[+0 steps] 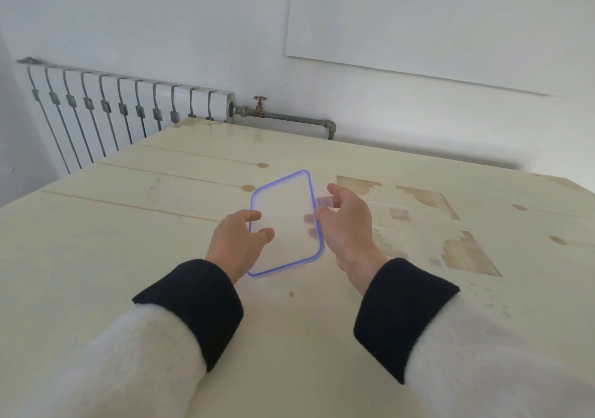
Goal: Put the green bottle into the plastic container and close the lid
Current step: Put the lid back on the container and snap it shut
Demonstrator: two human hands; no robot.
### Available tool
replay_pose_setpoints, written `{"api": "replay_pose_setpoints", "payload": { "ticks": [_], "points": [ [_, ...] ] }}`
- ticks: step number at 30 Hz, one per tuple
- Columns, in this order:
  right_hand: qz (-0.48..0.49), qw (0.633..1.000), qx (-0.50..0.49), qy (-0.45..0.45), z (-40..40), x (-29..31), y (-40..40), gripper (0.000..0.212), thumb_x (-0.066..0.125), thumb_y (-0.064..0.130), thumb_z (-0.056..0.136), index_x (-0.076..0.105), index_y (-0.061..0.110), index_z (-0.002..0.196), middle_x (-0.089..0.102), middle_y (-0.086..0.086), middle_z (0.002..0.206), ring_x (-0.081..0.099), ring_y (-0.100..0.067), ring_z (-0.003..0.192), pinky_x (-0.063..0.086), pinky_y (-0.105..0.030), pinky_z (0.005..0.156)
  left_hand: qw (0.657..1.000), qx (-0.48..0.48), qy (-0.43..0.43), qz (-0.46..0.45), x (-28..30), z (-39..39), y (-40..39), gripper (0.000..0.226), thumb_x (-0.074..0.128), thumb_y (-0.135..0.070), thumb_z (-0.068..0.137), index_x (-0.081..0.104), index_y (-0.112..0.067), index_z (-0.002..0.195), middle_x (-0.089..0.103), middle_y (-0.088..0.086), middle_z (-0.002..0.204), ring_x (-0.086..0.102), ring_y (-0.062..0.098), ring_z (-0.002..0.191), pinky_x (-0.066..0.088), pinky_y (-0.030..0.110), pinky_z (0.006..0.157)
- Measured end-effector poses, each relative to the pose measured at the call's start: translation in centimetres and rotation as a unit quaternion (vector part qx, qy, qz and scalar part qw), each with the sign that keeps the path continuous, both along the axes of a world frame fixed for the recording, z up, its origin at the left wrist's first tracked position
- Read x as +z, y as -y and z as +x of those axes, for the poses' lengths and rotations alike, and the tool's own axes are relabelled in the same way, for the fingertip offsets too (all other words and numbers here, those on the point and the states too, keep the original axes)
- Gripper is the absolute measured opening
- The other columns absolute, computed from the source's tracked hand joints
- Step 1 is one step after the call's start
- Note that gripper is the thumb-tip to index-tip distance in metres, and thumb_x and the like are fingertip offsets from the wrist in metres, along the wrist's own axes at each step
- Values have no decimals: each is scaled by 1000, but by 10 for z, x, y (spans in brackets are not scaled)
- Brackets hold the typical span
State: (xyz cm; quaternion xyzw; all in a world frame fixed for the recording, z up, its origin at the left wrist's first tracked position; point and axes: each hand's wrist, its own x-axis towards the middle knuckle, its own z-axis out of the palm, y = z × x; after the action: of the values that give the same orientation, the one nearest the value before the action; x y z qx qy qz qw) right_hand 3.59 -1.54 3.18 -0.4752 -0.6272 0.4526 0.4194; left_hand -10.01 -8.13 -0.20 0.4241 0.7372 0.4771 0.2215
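A clear plastic lid [285, 211] with a blue seal along its rim is held tilted above the table, between both hands. My left hand [236, 240] grips its left edge with thumb and fingers. My right hand [346, 224] grips its right edge near a clear latch flap, fingers showing through the plastic. To the right of my right hand, the clear plastic container [396, 224] rests on the table, faint and hard to make out. No green bottle is in view.
The pale wooden table [161, 224] has brown worn patches at the right [467, 253]. A radiator [112, 108] and a pipe with a red valve [259, 108] stand against the white wall behind the table's far edge.
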Motion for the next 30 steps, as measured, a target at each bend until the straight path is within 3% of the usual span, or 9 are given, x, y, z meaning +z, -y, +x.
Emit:
{"api": "replay_pose_setpoints", "payload": {
  "ticks": [6, 9, 11, 13, 17, 21, 26, 30],
  "points": [
    [12, 1000, -12, -25, 17, 7, -3, 50, 45, 3, 91, 38, 12, 139, 56, -1, 112, 69, -9, 72, 53, -15, 49, 999, 16, 33, -6, 4, -3, -6, 56, 57, -28, 86, 38, -16, 138, 44, 4, 142, 45, 21, 122, 35, 32, 90],
    [18, 999, -23, -27, 24, 8, -8, 48, 45, 5, 92, 39, 13, 139, 57, -1, 114, 69, -8, 69, 51, -14, 48, 998, 9, 62, -14, 5, 1, -9, 61, 57, -28, 86, 33, -15, 140, 40, 6, 145, 43, 26, 126, 37, 37, 97],
    [22, 999, -29, -29, 29, 8, -11, 46, 45, 6, 93, 40, 13, 138, 58, -1, 114, 69, -6, 67, 51, -14, 48, 994, -2, 110, -12, 7, 4, -11, 64, 58, -27, 86, 29, -14, 142, 40, 8, 144, 51, 27, 116, 44, 37, 93],
    [28, 999, -37, -28, 35, 9, -13, 45, 45, 7, 93, 41, 13, 137, 58, 0, 110, 69, -4, 64, 51, -14, 48, 988, -13, 154, -5, 11, 9, -14, 62, 57, -23, 87, 29, -14, 141, 45, 11, 138, 60, 24, 97, 49, 33, 79],
    [38, 997, -62, -23, 49, 14, -19, 45, 46, 8, 93, 41, 13, 138, 58, 0, 111, 68, -1, 59, 48, -12, 45, 981, -31, 188, 23, 19, 21, -21, 56, 53, -14, 89, 31, -10, 141, 58, 5, 104, 60, 15, 77, 49, 23, 60],
    [55, 994, -91, -7, 70, 17, -24, 46, 46, 8, 93, 41, 13, 138, 57, 0, 111, 68, -5, 64, 47, -10, 44, 979, -53, 190, 46, 27, 35, -29, 57, 55, -10, 88, 32, -9, 140, 59, 1, 87, 61, 12, 68, 51, 21, 57],
    [66, 989, -131, 20, 100, 21, -29, 46, 44, 6, 92, 41, 13, 138, 57, 0, 109, 68, -8, 68, 48, -12, 43, 974, -74, 206, 64, 35, 59, -40, 56, 63, -10, 83, 41, -14, 134, 64, 7, 84, 67, 16, 65, 57, 28, 63],
    [62, 985, -151, 54, 122, 22, -35, 49, 46, 5, 90, 42, 13, 138, 60, 2, 108, 62, -7, 72, 45, -12, 47, 967, -95, 224, 70, 38, 76, -47, 53, 63, -9, 83, 44, -14, 132, 64, 8, 78, 68, 16, 62, 57, 25, 57]
  ]
}}
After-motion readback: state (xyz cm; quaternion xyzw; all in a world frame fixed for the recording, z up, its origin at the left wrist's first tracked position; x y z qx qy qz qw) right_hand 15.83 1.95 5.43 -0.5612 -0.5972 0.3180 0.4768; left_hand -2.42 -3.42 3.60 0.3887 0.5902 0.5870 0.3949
